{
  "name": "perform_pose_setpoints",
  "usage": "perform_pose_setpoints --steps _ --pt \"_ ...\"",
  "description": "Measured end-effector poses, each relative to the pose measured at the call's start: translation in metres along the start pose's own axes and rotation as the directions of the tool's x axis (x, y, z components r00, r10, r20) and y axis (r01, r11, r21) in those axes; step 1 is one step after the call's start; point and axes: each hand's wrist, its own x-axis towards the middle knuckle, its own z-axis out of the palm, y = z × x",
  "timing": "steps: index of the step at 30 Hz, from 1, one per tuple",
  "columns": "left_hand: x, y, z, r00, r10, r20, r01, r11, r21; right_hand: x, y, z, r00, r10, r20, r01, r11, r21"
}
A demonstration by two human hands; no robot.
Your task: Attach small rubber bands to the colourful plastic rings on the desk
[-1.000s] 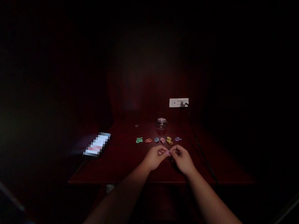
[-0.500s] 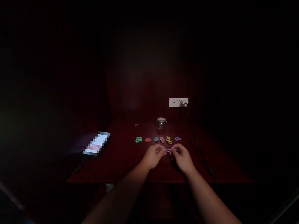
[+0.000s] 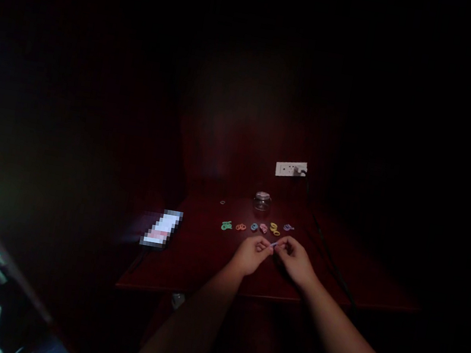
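Between the fingertips of my left hand (image 3: 253, 254) and my right hand (image 3: 295, 260) is a small purple hair tie (image 3: 273, 245). Both hands pinch it just above the dark red table (image 3: 202, 267), and the fingers cover most of it. Beyond them, small hair ties lie in a row of colour groups: green (image 3: 226, 225), orange (image 3: 241, 227), blue (image 3: 254, 226), pink (image 3: 263, 228), yellow (image 3: 274, 229) and purple (image 3: 288, 227). A single pale ring (image 3: 223, 202) lies apart, farther back on the left.
Behind the row stands a clear jar (image 3: 262, 203) with a lid. A lit phone (image 3: 162, 229) is at the table's left. A white socket panel (image 3: 291, 169) with a plug is on the back wall; a dark cable (image 3: 330, 256) crosses the right side.
The view has shifted, so the table and row sit farther right in the picture. My hands have come closer together around the purple hair tie, which shows less now.
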Motion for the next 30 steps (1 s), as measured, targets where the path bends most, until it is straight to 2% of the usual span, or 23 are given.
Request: perform_pose_setpoints --steps 6,14,18,24,30 --pt "-0.001 0.002 0.001 1.0 0.001 -0.008 -0.001 1.0 0.002 -0.001 0.001 -0.001 0.998 0.011 0.055 -0.01 1.0 -0.015" --pt "-0.001 0.0 0.001 1.0 0.007 -0.011 -0.007 1.0 0.02 -0.001 0.005 -0.004 0.998 0.062 -0.006 -0.062 0.998 0.033" --pt "0.0 -0.002 0.001 1.0 0.008 -0.004 -0.008 1.0 0.025 -0.001 0.005 -0.005 0.999 0.042 0.003 -0.042 0.999 0.021" --pt "0.002 -0.007 0.002 0.998 -0.053 0.02 0.053 0.999 -0.012 -0.002 0.004 -0.006 1.0 0.003 0.012 -0.003 1.0 0.016" --pt "0.002 -0.007 0.001 0.998 -0.056 0.032 0.056 0.998 -0.001 -0.001 0.005 -0.006 0.997 0.021 -0.075 -0.022 1.0 -0.004"
